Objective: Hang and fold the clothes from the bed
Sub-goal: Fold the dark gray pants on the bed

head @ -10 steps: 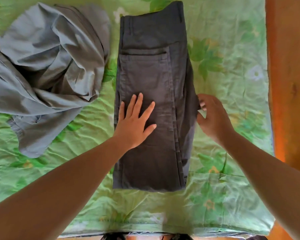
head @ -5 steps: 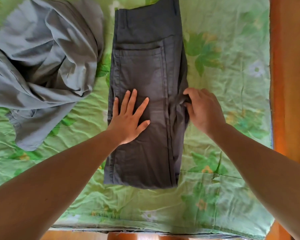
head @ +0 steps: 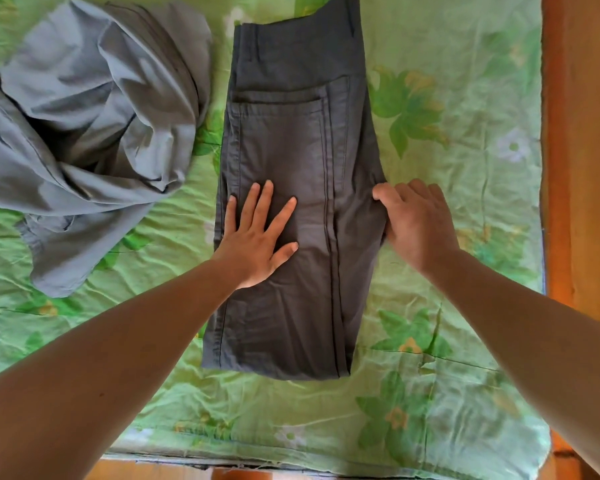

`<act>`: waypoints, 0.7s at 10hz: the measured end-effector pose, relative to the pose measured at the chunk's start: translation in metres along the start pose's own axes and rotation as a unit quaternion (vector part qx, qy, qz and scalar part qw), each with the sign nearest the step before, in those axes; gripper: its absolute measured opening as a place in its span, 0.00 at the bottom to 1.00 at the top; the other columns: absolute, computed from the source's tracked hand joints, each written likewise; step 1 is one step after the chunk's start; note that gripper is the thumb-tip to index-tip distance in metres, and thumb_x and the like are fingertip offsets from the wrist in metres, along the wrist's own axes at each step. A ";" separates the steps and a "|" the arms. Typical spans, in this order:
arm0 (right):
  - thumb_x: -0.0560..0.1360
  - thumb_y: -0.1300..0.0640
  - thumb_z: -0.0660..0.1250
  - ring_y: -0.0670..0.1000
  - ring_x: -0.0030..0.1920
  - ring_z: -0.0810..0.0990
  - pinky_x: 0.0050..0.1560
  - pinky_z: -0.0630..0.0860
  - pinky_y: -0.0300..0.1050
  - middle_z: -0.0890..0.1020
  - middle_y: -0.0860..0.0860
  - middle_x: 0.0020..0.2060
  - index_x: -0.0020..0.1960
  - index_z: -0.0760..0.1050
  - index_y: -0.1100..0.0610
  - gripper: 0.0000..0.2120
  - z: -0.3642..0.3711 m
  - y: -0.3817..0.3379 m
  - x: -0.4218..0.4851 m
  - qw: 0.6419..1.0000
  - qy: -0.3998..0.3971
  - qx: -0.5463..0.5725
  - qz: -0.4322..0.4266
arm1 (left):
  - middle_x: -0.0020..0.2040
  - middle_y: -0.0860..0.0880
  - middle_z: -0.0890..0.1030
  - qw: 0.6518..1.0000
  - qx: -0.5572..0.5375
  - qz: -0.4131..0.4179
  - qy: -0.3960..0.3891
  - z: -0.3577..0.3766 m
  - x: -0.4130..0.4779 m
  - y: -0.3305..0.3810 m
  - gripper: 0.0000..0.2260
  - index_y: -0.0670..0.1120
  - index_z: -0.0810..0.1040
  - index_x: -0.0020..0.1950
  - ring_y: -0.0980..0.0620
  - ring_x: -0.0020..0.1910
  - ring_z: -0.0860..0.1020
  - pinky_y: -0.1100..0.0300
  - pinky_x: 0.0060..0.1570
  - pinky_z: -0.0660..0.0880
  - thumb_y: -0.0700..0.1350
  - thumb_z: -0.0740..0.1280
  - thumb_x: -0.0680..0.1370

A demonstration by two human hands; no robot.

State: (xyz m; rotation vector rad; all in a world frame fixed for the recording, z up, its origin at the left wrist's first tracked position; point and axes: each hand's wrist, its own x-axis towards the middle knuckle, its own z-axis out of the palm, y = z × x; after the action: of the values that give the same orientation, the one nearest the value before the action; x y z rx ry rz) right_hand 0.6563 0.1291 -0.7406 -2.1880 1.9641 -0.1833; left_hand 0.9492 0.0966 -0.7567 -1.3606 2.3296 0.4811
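Observation:
Dark grey trousers (head: 291, 133) lie folded lengthwise on the green floral bed sheet (head: 465, 174), back pocket up and waistband at the far end. My left hand (head: 257, 233) presses flat on their middle with its fingers spread. My right hand (head: 416, 223) is at the trousers' right edge, where its curled fingers grip the fabric at the seat bulge; the thumb is hidden. A crumpled light grey garment (head: 84, 116) lies in a heap to the left, apart from the trousers.
A wooden bed frame (head: 582, 168) runs along the right side. The sheet's near edge (head: 291, 459) ends just above a strip of wooden floor. Bare sheet lies right of the trousers and in front of them.
My right hand pushed the protruding seat fabric inward against the trousers' right side and now holds it there. My left hand stayed pressed flat on the trousers.

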 end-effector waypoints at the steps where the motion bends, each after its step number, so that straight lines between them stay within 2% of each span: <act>1: 0.68 0.68 0.67 0.63 0.46 0.75 0.49 0.73 0.57 0.80 0.58 0.40 0.60 0.75 0.58 0.20 -0.003 0.015 -0.004 1.000 0.008 0.005 -0.008 | 0.78 0.45 0.27 1.000 -0.001 -0.001 -0.008 0.000 0.001 0.001 0.33 0.58 0.31 0.79 0.46 0.77 0.26 0.37 0.75 0.34 0.67 0.41 0.80; 2: 0.70 0.65 0.59 0.56 0.45 0.77 0.46 0.73 0.47 0.80 0.52 0.40 0.56 0.79 0.57 0.18 -0.009 0.010 -0.010 0.988 -0.014 0.142 0.049 | 0.78 0.45 0.27 1.000 -0.001 0.000 -0.010 -0.001 0.000 0.001 0.33 0.58 0.31 0.79 0.46 0.77 0.26 0.36 0.75 0.34 0.68 0.41 0.80; 3: 0.70 0.54 0.59 0.42 0.32 0.74 0.37 0.68 0.39 0.79 0.45 0.30 0.44 0.83 0.57 0.15 -0.021 -0.002 0.007 0.907 -0.033 0.352 0.231 | 0.78 0.45 0.27 1.000 -0.001 0.001 -0.009 -0.001 0.001 0.000 0.33 0.58 0.31 0.79 0.46 0.77 0.26 0.36 0.75 0.34 0.68 0.41 0.80; 4: 0.74 0.54 0.71 0.46 0.36 0.74 0.38 0.70 0.40 0.78 0.48 0.35 0.43 0.80 0.56 0.06 -0.034 -0.002 0.015 0.903 -0.111 0.341 0.237 | 0.78 0.45 0.27 1.000 -0.001 0.004 -0.003 0.000 0.001 0.000 0.33 0.58 0.32 0.79 0.46 0.77 0.27 0.36 0.75 0.34 0.67 0.42 0.80; 5: 0.74 0.66 0.71 0.51 0.42 0.78 0.41 0.73 0.41 0.78 0.47 0.39 0.47 0.80 0.51 0.10 -0.032 -0.002 0.010 0.890 -0.128 0.356 0.255 | 0.79 0.45 0.28 1.000 -0.003 0.007 0.000 0.000 0.001 0.000 0.33 0.58 0.32 0.80 0.46 0.77 0.27 0.36 0.75 0.35 0.68 0.42 0.80; 6: 0.73 0.67 0.67 0.60 0.49 0.78 0.47 0.72 0.45 0.77 0.56 0.49 0.50 0.78 0.50 0.13 -0.027 -0.009 0.001 0.935 -0.109 0.234 0.244 | 0.80 0.46 0.30 1.000 -0.004 0.017 0.005 -0.002 -0.003 -0.002 0.32 0.59 0.34 0.80 0.46 0.78 0.29 0.37 0.76 0.38 0.68 0.44 0.81; 7: 0.75 0.60 0.65 0.65 0.59 0.73 0.58 0.73 0.58 0.71 0.61 0.61 0.61 0.78 0.55 0.15 -0.030 -0.041 0.007 0.985 0.004 0.064 0.157 | 0.82 0.42 0.41 0.993 -0.015 0.029 0.115 -0.010 -0.005 -0.009 0.30 0.57 0.48 0.82 0.43 0.81 0.39 0.38 0.78 0.45 0.63 0.51 0.82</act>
State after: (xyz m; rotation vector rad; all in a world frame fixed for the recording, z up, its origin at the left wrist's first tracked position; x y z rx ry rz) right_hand 0.6899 0.1247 -0.7027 -1.7735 2.2010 -0.2614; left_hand 0.9579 0.0913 -0.7465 -1.4340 2.5620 0.3959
